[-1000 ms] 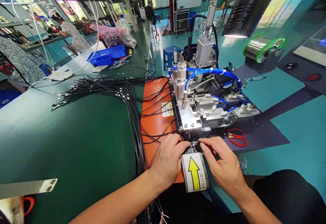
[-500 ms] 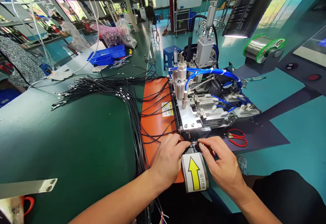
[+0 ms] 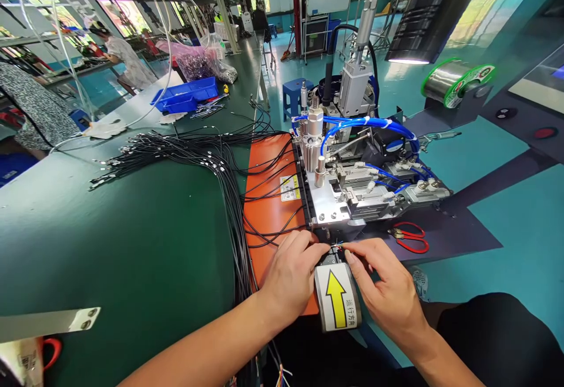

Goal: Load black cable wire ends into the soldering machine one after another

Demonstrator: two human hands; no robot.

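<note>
Thin coloured wire ends (image 3: 337,246) fan out between my two hands at the front of a metal machine (image 3: 328,199). My left hand (image 3: 293,272) is closed, its thumb and forefinger pinching the wires from the left. On the right, my right hand (image 3: 383,284) has thumb and forefinger pressed together at the wire tips. Just below the fingertips sits a rounded block with a yellow arrow (image 3: 337,298). Black cables (image 3: 238,228) run beside my left hand, some across the orange plate (image 3: 268,216).
Red-handled cutters (image 3: 410,238) lie right of the machine. A solder spool (image 3: 456,81) and a black lamp (image 3: 434,14) stand behind. Blue trays (image 3: 187,94) and a cable bundle (image 3: 163,147) rest on the green table (image 3: 176,246). A person (image 3: 127,55) is at the back left.
The coloured wire ends are spread a little differently, and my right hand has shifted very slightly. My left hand stays in place.
</note>
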